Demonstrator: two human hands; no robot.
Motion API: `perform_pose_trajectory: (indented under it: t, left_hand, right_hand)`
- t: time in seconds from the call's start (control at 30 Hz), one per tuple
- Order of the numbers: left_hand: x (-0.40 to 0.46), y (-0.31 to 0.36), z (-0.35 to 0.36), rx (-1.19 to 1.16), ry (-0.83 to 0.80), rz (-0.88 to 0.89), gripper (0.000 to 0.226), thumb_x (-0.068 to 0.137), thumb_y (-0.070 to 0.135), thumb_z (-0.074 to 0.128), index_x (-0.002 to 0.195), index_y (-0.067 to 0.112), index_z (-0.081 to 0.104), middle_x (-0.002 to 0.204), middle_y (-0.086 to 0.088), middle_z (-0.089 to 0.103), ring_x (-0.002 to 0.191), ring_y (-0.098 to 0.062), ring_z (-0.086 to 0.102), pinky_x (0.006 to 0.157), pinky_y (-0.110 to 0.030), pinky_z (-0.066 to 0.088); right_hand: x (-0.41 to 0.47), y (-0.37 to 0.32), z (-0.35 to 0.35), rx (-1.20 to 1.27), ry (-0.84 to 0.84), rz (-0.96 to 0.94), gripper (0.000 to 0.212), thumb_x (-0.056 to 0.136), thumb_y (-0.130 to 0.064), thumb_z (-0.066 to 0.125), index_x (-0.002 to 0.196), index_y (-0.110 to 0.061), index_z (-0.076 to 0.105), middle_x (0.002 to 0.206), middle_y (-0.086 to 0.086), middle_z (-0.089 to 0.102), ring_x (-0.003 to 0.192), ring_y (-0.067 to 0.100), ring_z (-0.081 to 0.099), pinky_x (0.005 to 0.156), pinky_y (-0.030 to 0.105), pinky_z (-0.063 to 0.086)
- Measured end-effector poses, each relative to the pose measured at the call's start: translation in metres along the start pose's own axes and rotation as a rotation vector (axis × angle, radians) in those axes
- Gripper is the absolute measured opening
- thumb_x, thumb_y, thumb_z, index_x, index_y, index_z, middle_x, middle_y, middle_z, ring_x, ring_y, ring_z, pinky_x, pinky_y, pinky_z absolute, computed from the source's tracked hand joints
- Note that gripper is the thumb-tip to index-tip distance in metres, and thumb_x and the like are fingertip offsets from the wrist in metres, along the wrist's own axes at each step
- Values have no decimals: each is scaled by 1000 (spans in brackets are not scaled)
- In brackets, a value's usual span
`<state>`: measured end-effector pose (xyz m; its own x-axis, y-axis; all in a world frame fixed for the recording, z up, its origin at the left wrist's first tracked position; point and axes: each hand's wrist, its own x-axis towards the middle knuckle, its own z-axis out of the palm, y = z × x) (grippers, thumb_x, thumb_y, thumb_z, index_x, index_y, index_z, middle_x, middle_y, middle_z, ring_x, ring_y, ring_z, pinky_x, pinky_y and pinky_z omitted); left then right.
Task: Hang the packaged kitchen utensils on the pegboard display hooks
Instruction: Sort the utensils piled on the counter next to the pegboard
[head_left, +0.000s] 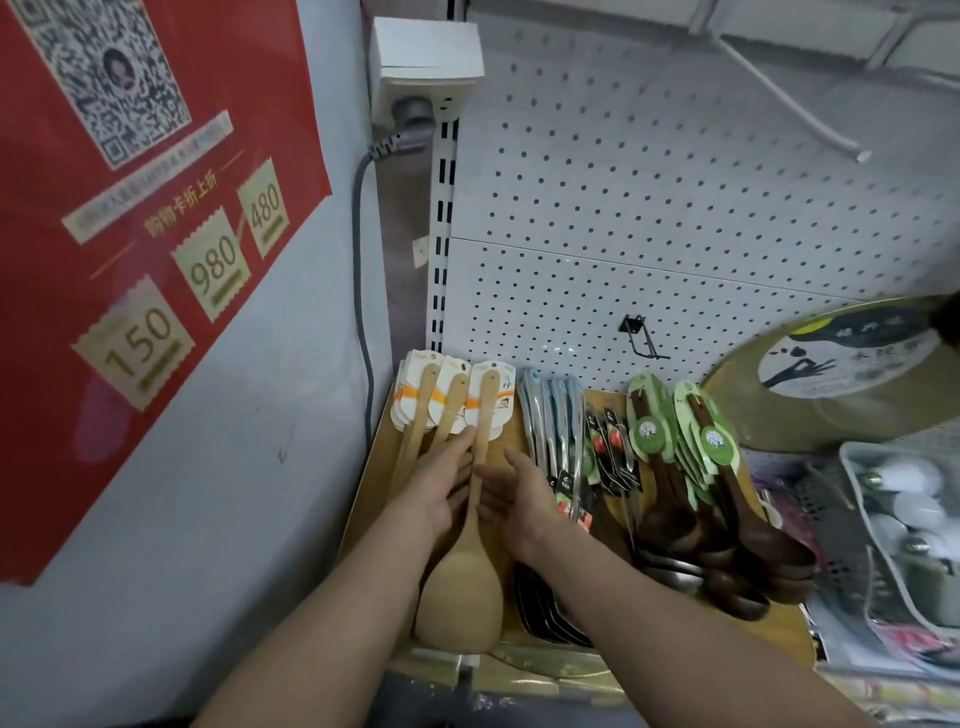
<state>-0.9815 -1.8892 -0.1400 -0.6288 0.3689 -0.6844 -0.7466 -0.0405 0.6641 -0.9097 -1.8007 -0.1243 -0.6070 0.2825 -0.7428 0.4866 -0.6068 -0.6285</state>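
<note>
— Why are both hands down on the pale spoons?

— They lie in a fanned pile below the pegboard (675, 208), cards up. The left hand (441, 483) lies across the handles of the left ones, fingers fairly straight, steadying them. The right hand (519, 493) cups the handle of the front wooden spoon (470, 545), probably to lift it, though I cannot tell if the thumb has closed.

— And the hook?

— One black hook (641, 338) juts out bare above the metal utensils (550, 426).

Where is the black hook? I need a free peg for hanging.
Head view, right of centre: the black hook sticks out of the lower pegboard, bare, above the steel utensils.
</note>
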Motion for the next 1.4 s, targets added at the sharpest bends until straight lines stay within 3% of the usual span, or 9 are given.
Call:
perform_pose_trajectory:
  t: [0.13, 0.47, 0.57, 0.7, 0.83, 0.9, 1.0, 1.13, 1.4]
  left_hand:
    - [0, 1, 2, -38, 13, 0, 32, 93, 47, 66, 116, 25, 68, 111, 7, 70, 104, -8, 61, 80, -29, 44]
    - [4, 3, 12, -67, 24, 28, 26, 95, 41, 67, 102, 16, 72, 95, -2, 77, 91, -19, 69, 71, -32, 53]
    - [2, 0, 17, -63, 7, 52, 26, 95, 41, 67, 98, 16, 73, 83, 0, 78, 85, -20, 70, 80, -36, 56]
    - [-7, -1, 32, -91, 28, 127, 27, 94, 34, 70, 109, 13, 73, 97, -6, 75, 85, -22, 69, 68, -33, 58]
    - [-23, -9, 58, -126, 79, 231, 26, 93, 20, 71, 116, 8, 69, 92, -6, 71, 84, -24, 66, 78, -39, 60]
    - [-37, -18, 78, -137, 87, 254, 18, 95, 16, 68, 112, 11, 67, 80, 0, 67, 69, -16, 63, 62, -30, 55]
    - [-58, -39, 120, -155, 76, 290, 5, 95, 13, 67, 98, 16, 67, 77, 1, 65, 70, -17, 60, 65, -31, 51]
    - [-94, -78, 192, -104, 3, 347, 9, 97, 13, 64, 106, 16, 65, 83, 0, 64, 73, -16, 56, 64, -30, 46]
    - [-150, -181, 353, -40, -133, 342, 27, 94, 25, 70, 114, 7, 67, 87, -10, 66, 82, -27, 62, 73, -41, 58]
  right_hand:
    - [0, -2, -2, 28, 7, -22, 56, 103, -47, 44, 114, 0, 73, 94, 10, 66, 80, 19, 54, 70, 30, 43]
    - [-8, 3, -21, 107, -89, -110, 62, 103, -49, 41, 115, 3, 74, 98, 13, 71, 84, 21, 61, 74, 31, 46]
    - [-18, 7, -29, 56, -107, -163, 45, 101, -39, 54, 102, 0, 77, 93, 12, 72, 82, 20, 61, 74, 30, 45]
    - [-37, 14, -44, -61, -128, -258, 10, 94, -11, 70, 87, -6, 74, 84, 15, 68, 77, 26, 59, 72, 33, 50]
    - [-53, 15, -74, -141, -103, -307, 13, 89, -4, 73, 81, -14, 73, 79, 5, 70, 75, 19, 63, 75, 35, 53]
    - [-62, 14, -95, -170, -76, -338, 15, 84, -6, 76, 82, -19, 69, 75, 1, 69, 72, 18, 62, 74, 36, 50]
    - [-82, 12, -135, -93, -96, -362, 19, 84, -1, 75, 93, -15, 66, 81, 6, 71, 69, 18, 63, 70, 35, 53]
    - [-115, 9, -207, 13, -138, -365, 21, 88, 0, 72, 107, -9, 73, 99, 19, 76, 86, 29, 69, 92, 45, 53]
    - [-189, 12, -387, 54, -27, -478, 12, 91, -4, 71, 99, -11, 77, 88, 14, 71, 78, 25, 59, 70, 34, 46]
